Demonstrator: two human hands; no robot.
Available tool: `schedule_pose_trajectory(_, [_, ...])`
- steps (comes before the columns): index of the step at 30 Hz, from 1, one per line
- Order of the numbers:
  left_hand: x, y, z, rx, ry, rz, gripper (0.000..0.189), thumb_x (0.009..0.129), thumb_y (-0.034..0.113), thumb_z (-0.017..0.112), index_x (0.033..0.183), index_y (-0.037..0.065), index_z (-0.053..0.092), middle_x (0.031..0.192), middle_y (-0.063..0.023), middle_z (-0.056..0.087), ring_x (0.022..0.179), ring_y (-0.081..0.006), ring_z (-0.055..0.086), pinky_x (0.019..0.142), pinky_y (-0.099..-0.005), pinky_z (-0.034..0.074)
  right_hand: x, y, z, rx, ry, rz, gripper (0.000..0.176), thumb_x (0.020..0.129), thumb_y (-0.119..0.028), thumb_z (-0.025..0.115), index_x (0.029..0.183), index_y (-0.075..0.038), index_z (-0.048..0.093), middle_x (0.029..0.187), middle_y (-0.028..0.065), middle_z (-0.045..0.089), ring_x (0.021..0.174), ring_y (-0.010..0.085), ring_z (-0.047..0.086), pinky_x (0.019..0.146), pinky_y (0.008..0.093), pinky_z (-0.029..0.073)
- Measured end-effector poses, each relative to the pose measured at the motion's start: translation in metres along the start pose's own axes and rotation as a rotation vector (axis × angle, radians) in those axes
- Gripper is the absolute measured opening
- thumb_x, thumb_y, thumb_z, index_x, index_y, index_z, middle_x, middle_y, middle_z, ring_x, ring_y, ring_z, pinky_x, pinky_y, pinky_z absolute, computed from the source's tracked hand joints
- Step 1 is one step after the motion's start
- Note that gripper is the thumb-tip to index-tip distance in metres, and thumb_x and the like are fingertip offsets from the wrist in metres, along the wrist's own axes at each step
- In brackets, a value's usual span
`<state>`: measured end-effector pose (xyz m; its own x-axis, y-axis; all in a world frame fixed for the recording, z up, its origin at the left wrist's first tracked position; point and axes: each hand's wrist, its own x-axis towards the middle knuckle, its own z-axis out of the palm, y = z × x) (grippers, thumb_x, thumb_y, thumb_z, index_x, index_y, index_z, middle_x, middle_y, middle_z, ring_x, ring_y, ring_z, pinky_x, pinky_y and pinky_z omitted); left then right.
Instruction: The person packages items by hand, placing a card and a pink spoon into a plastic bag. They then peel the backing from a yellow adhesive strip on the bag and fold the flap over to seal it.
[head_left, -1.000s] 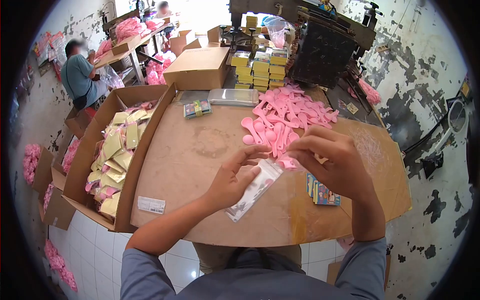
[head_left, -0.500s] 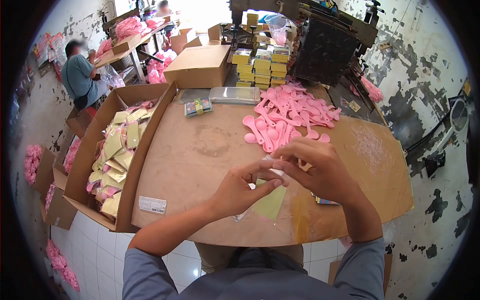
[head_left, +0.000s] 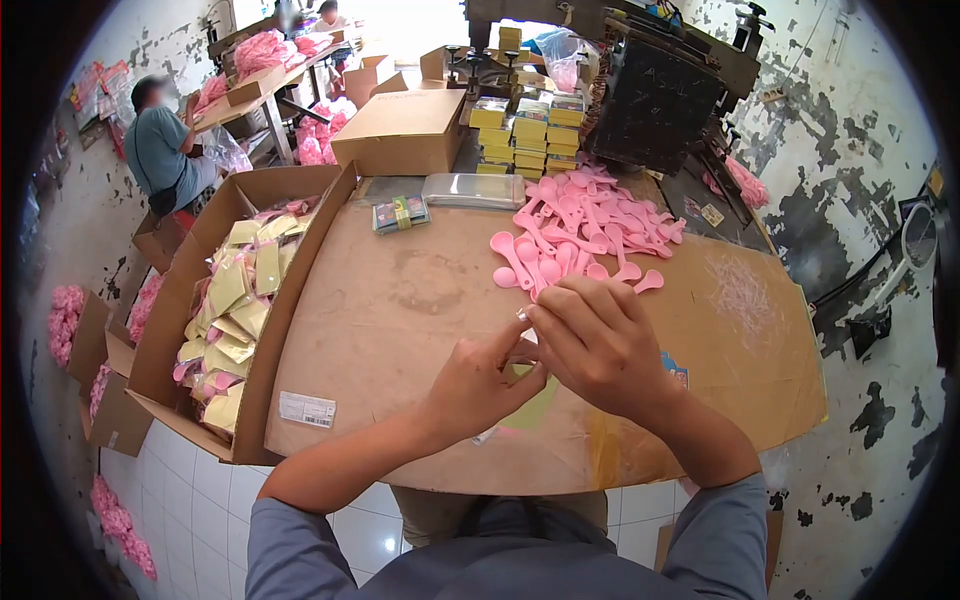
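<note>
Pressed together, left hand (head_left: 470, 385) and right hand (head_left: 595, 345) pinch a clear packet (head_left: 533, 407) (mostly hidden); pink spoons (head_left: 590, 225) lie just beyond

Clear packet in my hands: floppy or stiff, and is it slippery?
The clear packet, pinched between left hand and right hand, looks like thin film, so probably floppy and light. The yellow card inside likely stiffens it. Its smooth film may be slippery.

The brown cardboard-topped desk (head_left: 400, 300) carried a heap of pink plastic spoons (head_left: 590, 215), 1 clear flat plastic case (head_left: 472, 190), 1 banded bundle of small printed cards (head_left: 400, 213) and a white paper label (head_left: 306, 409).
</note>
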<state>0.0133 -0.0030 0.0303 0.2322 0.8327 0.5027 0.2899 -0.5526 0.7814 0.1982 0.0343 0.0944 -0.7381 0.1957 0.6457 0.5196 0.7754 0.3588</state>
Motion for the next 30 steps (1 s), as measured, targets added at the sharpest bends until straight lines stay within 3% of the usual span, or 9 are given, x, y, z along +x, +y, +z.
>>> schedule_pose_trajectory(5, [-0.005,-0.002,0.008,0.078,-0.065,-0.053,0.057,0.091,0.011,0.074,0.142,-0.002,0.052,0.093,-0.0144,0.078,0.073,-0.0290,0.075,0.067,-0.0382,0.059,-0.006,0.004,0.011,-0.024,-0.052,0.072,0.021,0.077,-0.015,0.075,0.094,-0.005,0.067,0.101,0.0066,0.063,0.100,0.0225,0.063,0.087,0.0389,0.045])
schedule_pose_trajectory(8, [-0.003,0.005,0.004,0.027,-0.176,-0.099,0.059,0.090,0.006,0.076,0.144,0.000,0.053,0.095,-0.0115,0.079,0.083,-0.0187,0.078,0.070,-0.0294,0.058,-0.007,0.033,-0.001,0.183,0.090,0.323,0.010,0.083,-0.006,0.068,0.092,-0.004,0.064,0.095,0.0072,0.062,0.094,0.0203,0.063,0.082,0.0356,0.046])
schedule_pose_trajectory(12, [-0.004,-0.007,0.005,-0.166,-0.134,-0.163,0.053,0.095,0.004,0.072,0.144,0.002,0.054,0.100,-0.0106,0.079,0.094,-0.0138,0.076,0.079,-0.0263,0.057,-0.054,0.093,-0.068,1.327,-0.205,0.900,0.006,0.094,-0.006,0.066,0.092,-0.002,0.063,0.081,0.0058,0.063,0.077,0.0121,0.065,0.063,0.0278,0.047])
schedule_pose_trajectory(14, [0.002,-0.003,0.000,-0.302,-0.118,-0.260,0.048,0.097,0.004,0.070,0.143,0.002,0.055,0.102,-0.0105,0.079,0.099,-0.0121,0.074,0.083,-0.0252,0.057,-0.111,0.141,-0.094,1.575,-0.333,0.590,0.007,0.098,-0.007,0.064,0.096,-0.001,0.062,0.076,0.0056,0.064,0.068,0.0108,0.064,0.059,0.0244,0.047])
schedule_pose_trajectory(16, [0.002,-0.008,-0.001,-0.314,-0.118,-0.283,0.043,0.099,0.004,0.069,0.140,0.001,0.057,0.103,-0.0110,0.079,0.099,-0.0125,0.074,0.083,-0.0255,0.057,-0.177,0.180,-0.094,1.964,-0.019,0.555,0.013,0.096,-0.004,0.065,0.108,0.001,0.063,0.092,0.0097,0.070,0.083,0.0154,0.070,0.070,0.0269,0.054])
schedule_pose_trajectory(19, [0.002,-0.007,0.001,-0.365,-0.106,-0.350,0.035,0.099,0.004,0.068,0.133,-0.001,0.061,0.105,-0.0122,0.078,0.100,-0.0129,0.074,0.084,-0.0263,0.058,-0.228,0.219,-0.074,0.374,-0.246,1.132,0.030,0.093,0.000,0.065,0.123,0.001,0.062,0.116,0.0142,0.071,0.106,0.0264,0.071,0.088,0.0351,0.056])
schedule_pose_trajectory(22, [0.002,-0.015,0.004,-0.340,-0.134,-0.393,0.030,0.100,0.005,0.068,0.128,-0.002,0.063,0.109,-0.0137,0.077,0.100,-0.0125,0.073,0.085,-0.0272,0.059,-0.256,0.206,-0.066,-0.122,-0.366,0.937,0.046,0.091,0.001,0.066,0.136,-0.003,0.059,0.133,0.0144,0.067,0.126,0.0330,0.062,0.105,0.0395,0.049])
schedule_pose_trajectory(26, [0.002,-0.027,0.009,-0.483,-0.127,-0.372,0.024,0.103,0.008,0.065,0.124,-0.004,0.066,0.116,-0.0146,0.075,0.103,-0.0128,0.071,0.089,-0.0282,0.058,-0.236,0.194,-0.064,0.177,-0.278,1.013,0.033,0.093,-0.004,0.068,0.126,-0.004,0.068,0.121,0.0121,0.071,0.118,0.0283,0.065,0.104,0.0362,0.046])
schedule_pose_trajectory(30, [0.007,-0.023,0.004,-0.550,-0.167,-0.438,0.024,0.105,0.012,0.062,0.122,-0.003,0.069,0.107,-0.0074,0.076,0.091,-0.0064,0.069,0.077,-0.0236,0.056,-0.169,0.148,-0.040,0.404,-0.190,1.012,0.026,0.096,-0.013,0.070,0.120,-0.004,0.071,0.115,0.0085,0.073,0.100,0.0199,0.067,0.087,0.0328,0.051])
